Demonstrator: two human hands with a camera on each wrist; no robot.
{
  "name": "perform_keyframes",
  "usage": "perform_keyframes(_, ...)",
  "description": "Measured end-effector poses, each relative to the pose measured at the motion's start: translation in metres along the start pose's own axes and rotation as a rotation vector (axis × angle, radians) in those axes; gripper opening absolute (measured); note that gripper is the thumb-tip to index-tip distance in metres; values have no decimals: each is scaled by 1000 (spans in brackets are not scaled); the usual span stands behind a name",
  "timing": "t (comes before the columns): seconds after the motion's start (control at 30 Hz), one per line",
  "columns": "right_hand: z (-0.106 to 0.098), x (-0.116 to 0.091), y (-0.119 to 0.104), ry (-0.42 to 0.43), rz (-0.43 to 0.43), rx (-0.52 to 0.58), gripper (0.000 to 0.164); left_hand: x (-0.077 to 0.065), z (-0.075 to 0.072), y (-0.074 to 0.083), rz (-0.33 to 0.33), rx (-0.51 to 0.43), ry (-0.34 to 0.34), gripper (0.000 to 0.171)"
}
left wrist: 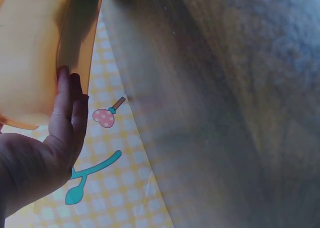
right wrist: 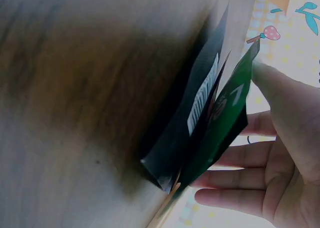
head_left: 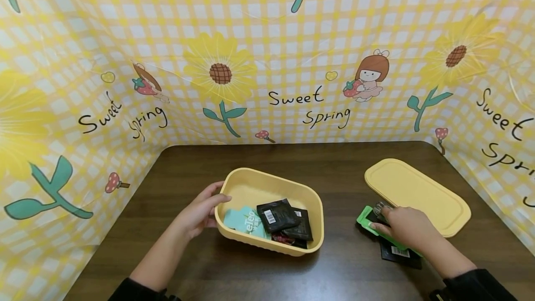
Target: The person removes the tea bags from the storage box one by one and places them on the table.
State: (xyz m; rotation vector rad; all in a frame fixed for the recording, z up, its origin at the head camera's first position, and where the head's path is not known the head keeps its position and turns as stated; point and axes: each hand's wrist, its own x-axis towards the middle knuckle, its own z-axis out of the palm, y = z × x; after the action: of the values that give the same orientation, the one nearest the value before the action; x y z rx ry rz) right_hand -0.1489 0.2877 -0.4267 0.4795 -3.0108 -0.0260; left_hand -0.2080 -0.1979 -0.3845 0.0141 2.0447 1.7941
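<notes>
A yellow plastic box (head_left: 267, 175) stands on the table, with a teal packet (head_left: 242, 221) and several black packets (head_left: 277, 215) inside. My left hand (head_left: 198, 212) grips its left end, thumb over the rim and fingers against the outer wall; the left wrist view shows these fingers (left wrist: 62, 103) along the wall. To the right, my right hand (head_left: 407, 226) pinches a green-and-black packet (head_left: 367, 219) between thumb and fingers. Beneath it lies a black packet (head_left: 400, 253) with a white barcode label, seen edge-on in the right wrist view.
A yellow lid (head_left: 422, 189) lies flat just behind my right hand, towards the table's right edge. The dark wooden table (head_left: 200, 161) is enclosed at the back and sides by a checked cloth (head_left: 267, 59) with printed flowers.
</notes>
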Motion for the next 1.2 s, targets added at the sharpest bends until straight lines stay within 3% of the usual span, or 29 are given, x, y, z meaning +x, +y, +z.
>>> perform_keyframes(0.27,-5,3,0,-14,-12,11,37,-1,0,2,7,1,-11,72)
perform_keyframes(0.4,-14,12,-6,10,-59,-30,41,-1,0,2,5,-1,-6,72)
perform_keyframes(0.53,-35,33,-24,76,-155,-22,41,-2,1,2,8,-1,-6,71)
perform_keyframes(0.73,-62,73,-79,117,-431,223,40,-1,4,2,11,-3,-9,71)
perform_keyframes(0.83,-66,90,-107,35,-565,326,45,-1,5,2,9,-2,-9,71)
perform_keyframes(0.93,-65,105,-131,-91,-630,369,54,-1,5,1,10,-1,-10,71)
perform_keyframes(1.07,-58,123,-150,-228,-663,375,68,-1,6,2,7,-2,-2,71)
perform_keyframes(1.2,-50,135,-158,-309,-681,409,77,-2,6,2,1,-4,8,70)
